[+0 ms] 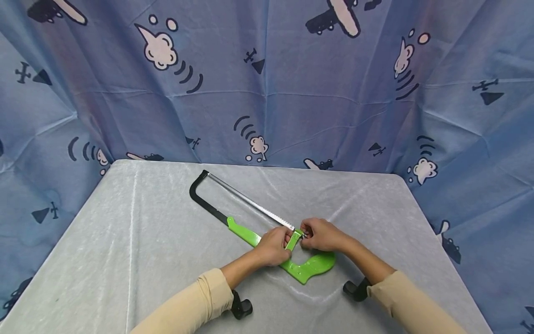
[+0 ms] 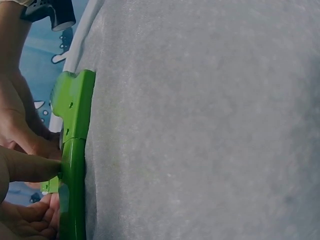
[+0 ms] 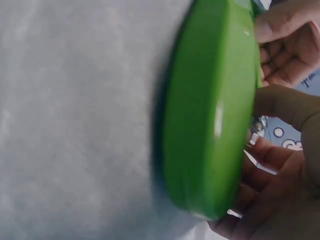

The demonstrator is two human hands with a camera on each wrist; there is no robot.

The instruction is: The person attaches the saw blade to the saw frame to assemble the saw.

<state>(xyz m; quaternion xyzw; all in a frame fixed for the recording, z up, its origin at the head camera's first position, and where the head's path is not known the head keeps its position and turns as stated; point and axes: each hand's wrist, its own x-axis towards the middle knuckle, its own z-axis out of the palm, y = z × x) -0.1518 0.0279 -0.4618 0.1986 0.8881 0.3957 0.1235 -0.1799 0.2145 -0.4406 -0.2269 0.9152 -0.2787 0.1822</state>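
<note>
1. Hacksaw [image 1: 244, 232]: mid grey table [image 1: 83, 260]; blue curtain [image 1: 267, 69] behind;
2. Left hand [image 1: 273, 246]: fingers grasping green frame, blocking part of it;
3. Right hand [image 1: 323, 234]: pinching metal screw [image 1: 304, 235], partly hidden; black wrist mount [image 1: 356, 291] nearby

A table [image 1: 367, 195] is covered by a pale grey cloth [image 1: 83, 273], whose left part is marked by a long crease [image 1: 131, 232] running from near to far. Beyond the far edge, and along the left and right sides, a blue curtain [image 1: 313, 120] is hung in folds. It is printed with pale clouds [image 1: 160, 50], dark curved stripes [image 1: 189, 74], dark triangles [image 1: 42, 77] and black-and-pale plane-like figures [image 1: 345, 17]. One cloud is seen just beyond the middle of the far edge; another is set just right of the far right corner.
</note>
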